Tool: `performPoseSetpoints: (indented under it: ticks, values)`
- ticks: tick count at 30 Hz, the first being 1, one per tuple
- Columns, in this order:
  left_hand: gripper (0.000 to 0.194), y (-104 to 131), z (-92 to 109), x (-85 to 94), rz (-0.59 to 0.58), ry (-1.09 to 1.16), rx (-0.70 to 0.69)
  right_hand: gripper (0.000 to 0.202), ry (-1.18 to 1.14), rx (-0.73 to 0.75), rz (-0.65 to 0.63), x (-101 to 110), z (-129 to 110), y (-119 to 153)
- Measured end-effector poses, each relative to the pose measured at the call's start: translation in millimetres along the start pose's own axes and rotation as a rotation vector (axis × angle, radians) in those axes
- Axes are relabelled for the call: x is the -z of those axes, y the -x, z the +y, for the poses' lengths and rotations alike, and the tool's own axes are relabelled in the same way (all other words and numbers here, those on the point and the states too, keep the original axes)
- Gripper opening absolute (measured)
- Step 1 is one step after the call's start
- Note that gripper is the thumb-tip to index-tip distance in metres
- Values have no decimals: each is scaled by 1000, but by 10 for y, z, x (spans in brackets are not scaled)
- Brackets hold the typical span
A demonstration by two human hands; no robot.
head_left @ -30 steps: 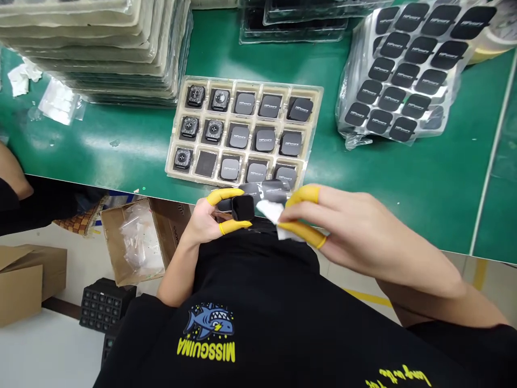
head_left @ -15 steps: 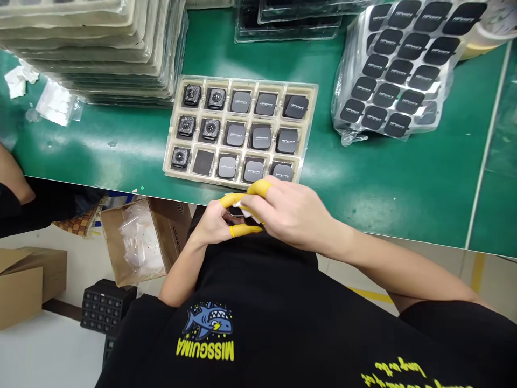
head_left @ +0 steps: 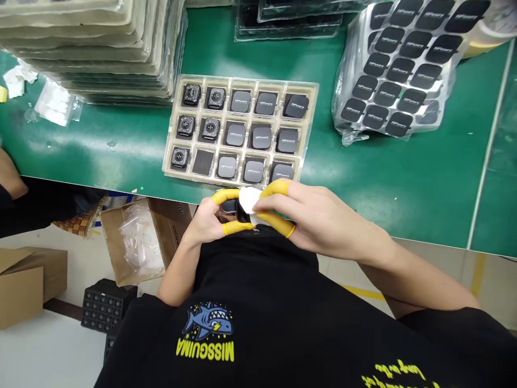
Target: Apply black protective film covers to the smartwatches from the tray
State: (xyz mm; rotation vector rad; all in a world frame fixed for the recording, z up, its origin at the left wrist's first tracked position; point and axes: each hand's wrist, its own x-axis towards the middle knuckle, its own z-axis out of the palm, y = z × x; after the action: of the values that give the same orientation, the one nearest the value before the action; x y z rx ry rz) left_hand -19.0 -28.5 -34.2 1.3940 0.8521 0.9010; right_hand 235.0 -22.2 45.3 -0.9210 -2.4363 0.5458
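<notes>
My left hand point(head_left: 207, 222), with yellow finger cots on its thumb and finger, grips a dark, shiny watch body point(head_left: 230, 206) just off the table's front edge. Held in my right hand point(head_left: 323, 218), a white wiping cloth point(head_left: 249, 197) lies against the watch body and covers part of it. Yellow cots also cover fingers of this hand. Beyond both hands is a clear plastic tray point(head_left: 193, 180) with compartments. On its left side, several watches point(head_left: 180, 157) lie sensor side up. Others at the middle and right show dark films marked HiFuture point(head_left: 262, 137). One front compartment shows only a dark square pad point(head_left: 203, 161).
Tall stacked trays point(head_left: 157, 70) stand at the back left. A pile of label sheets point(head_left: 377, 117) lies at the right. White wipes in a bag point(head_left: 56, 102) are at the far left. Below the table edge stands an open carton point(head_left: 115, 253). Another person's arm point(head_left: 11, 175) shows at left.
My right hand has shifted slightly right and its fingers have spread, so more of the white cloth shows. My left hand has moved a little left with the watch body.
</notes>
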Motion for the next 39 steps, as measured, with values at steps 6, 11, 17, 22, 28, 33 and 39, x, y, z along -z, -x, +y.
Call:
performPoseSetpoints:
  ticks: [6, 11, 17, 22, 28, 33, 39]
  values:
    - [67, 13, -1, 59, -90, -56, 34, 24, 12, 127, -39, -125, 88, -91]
    - [69, 20, -27, 16, -71, -2, 109, 27, 124, 167, 43, -269, 83, -181]
    - [73, 19, -45, -82, 66, 90, 170, 34, 473, 85, 59, -314, 69, -214]
    - [66, 36, 29, -39, 114, 25, 86, 20, 444, -80, 83, -50, 205, -43]
    - [69, 31, 64, -6, 108, 38, 22, 13, 207, -124, 227, 131, 103, 49]
    - [69, 36, 97, -4, 82, 32, 14, 19, 197, -40, 194, 107, -3, 10]
    - [69, 48, 119, -15, 54, 57, -5, 21, 309, 90, 127, 93, -64, -154]
